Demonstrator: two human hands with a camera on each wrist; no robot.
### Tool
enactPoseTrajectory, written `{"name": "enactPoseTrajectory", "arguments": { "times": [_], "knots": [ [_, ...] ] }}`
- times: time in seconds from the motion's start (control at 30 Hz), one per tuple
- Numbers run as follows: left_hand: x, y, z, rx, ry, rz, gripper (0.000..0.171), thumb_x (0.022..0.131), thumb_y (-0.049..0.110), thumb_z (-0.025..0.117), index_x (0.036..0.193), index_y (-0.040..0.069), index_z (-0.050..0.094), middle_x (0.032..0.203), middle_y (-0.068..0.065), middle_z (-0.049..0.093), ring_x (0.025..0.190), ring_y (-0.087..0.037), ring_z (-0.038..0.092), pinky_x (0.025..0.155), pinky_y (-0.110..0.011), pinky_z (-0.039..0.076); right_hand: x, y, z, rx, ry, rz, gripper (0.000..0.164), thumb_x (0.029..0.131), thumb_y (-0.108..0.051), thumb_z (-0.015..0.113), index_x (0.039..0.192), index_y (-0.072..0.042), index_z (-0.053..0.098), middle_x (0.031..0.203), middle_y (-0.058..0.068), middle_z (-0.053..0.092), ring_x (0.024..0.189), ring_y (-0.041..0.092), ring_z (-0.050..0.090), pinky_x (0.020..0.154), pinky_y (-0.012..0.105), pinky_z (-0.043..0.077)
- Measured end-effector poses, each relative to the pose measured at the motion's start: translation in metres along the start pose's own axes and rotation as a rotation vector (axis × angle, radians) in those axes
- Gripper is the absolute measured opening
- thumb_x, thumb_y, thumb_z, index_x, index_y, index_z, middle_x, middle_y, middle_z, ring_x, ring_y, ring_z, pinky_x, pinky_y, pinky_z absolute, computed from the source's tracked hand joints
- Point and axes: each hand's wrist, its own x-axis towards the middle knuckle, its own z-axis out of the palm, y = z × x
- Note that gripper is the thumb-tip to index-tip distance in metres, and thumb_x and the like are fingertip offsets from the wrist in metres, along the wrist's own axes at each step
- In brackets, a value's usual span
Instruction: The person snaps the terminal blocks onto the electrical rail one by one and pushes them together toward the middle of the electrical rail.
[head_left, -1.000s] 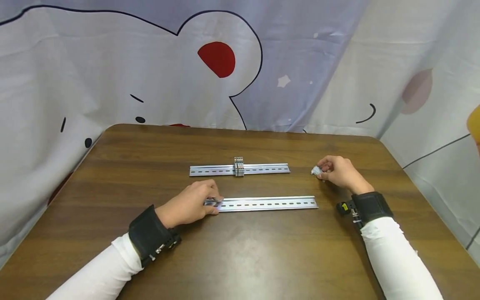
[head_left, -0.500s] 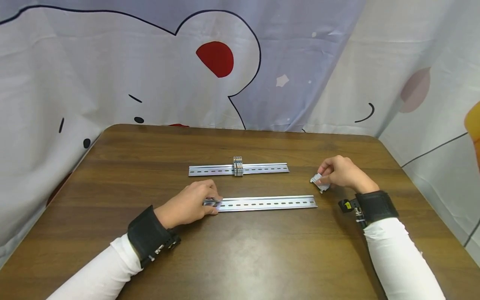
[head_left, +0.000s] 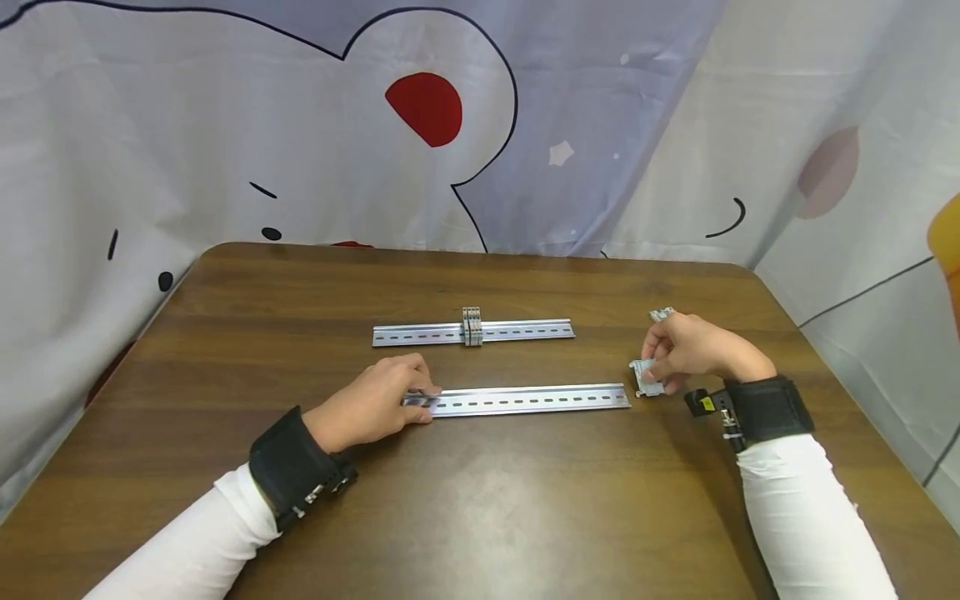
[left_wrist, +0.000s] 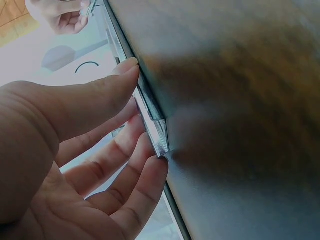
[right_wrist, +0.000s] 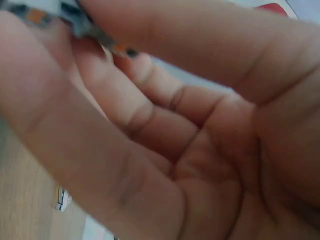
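My left hand [head_left: 377, 402] grips the left end of the nearer slotted metal DIN rail [head_left: 525, 400], thumb on the front edge and fingers along the back. In the left wrist view, the thumb and fingers bracket the rail's end [left_wrist: 159, 137]. My right hand [head_left: 693, 350] pinches a flat grey terminal block [head_left: 647, 377] just beyond the rail's right end. Up close in the right wrist view, that terminal block [right_wrist: 75, 20] shows orange spots between thumb and fingers, cut off by the frame. Another small grey piece [head_left: 662, 314] shows behind the right hand, partly hidden.
A second, shorter DIN rail [head_left: 525, 330] lies farther back, with several terminal blocks [head_left: 472, 326] clipped side by side near its middle. Both rails lie on a brown wooden table [head_left: 480, 500]. A printed curtain [head_left: 300, 125] hangs behind the table and along its sides.
My right hand has moved toward me and slightly right, turning the terminal block so its flat side shows. The small piece behind that hand has come into view. My left hand stays on the rail.
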Motion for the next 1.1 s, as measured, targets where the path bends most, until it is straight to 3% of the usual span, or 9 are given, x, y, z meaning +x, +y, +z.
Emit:
{"name": "enactPoseTrajectory", "arguments": {
  "times": [0.3, 0.73, 0.93, 1.1],
  "knots": [
    [-0.001, 0.000, 0.001, 0.019, 0.002, 0.002, 0.030, 0.081, 0.016, 0.081, 0.109, 0.007, 0.077, 0.099, -0.004, 0.064, 0.090, -0.020, 0.063, 0.074, -0.033, 0.051, 0.001, -0.009, 0.010, -0.065, -0.096, -0.057, 0.019, 0.077, -0.004, 0.079, 0.087, 0.002, 0.064, 0.062, 0.006, 0.069, 0.053, 0.018, 0.068, 0.057, 0.038, 0.059],
    [0.001, 0.003, 0.000, 0.020, -0.019, -0.009, 0.031, 0.082, 0.018, 0.080, 0.111, 0.008, 0.076, 0.099, -0.004, 0.064, 0.090, -0.020, 0.062, 0.075, -0.033, 0.050, 0.004, -0.029, 0.025, -0.145, 0.025, -0.073, 0.012, 0.079, -0.004, 0.078, 0.083, 0.001, 0.068, 0.055, 0.007, 0.070, 0.045, 0.017, 0.068, 0.051, 0.037, 0.059],
    [0.000, 0.002, 0.000, 0.033, 0.000, 0.015, 0.030, 0.081, 0.016, 0.081, 0.109, 0.005, 0.077, 0.097, -0.006, 0.065, 0.088, -0.021, 0.062, 0.073, -0.033, 0.051, 0.005, -0.038, 0.031, -0.261, 0.103, -0.157, 0.010, 0.075, 0.001, 0.078, 0.071, -0.002, 0.070, 0.051, 0.007, 0.069, 0.041, 0.017, 0.066, 0.047, 0.027, 0.054],
    [0.000, 0.003, -0.001, 0.044, -0.004, 0.013, 0.030, 0.081, 0.016, 0.081, 0.109, 0.004, 0.077, 0.097, -0.006, 0.065, 0.089, -0.021, 0.062, 0.074, -0.034, 0.051, 0.006, -0.041, 0.034, -0.305, 0.136, -0.149, 0.010, 0.073, 0.001, 0.079, 0.070, -0.003, 0.071, 0.051, 0.007, 0.070, 0.043, 0.023, 0.068, 0.048, 0.025, 0.052]
  ]
}}
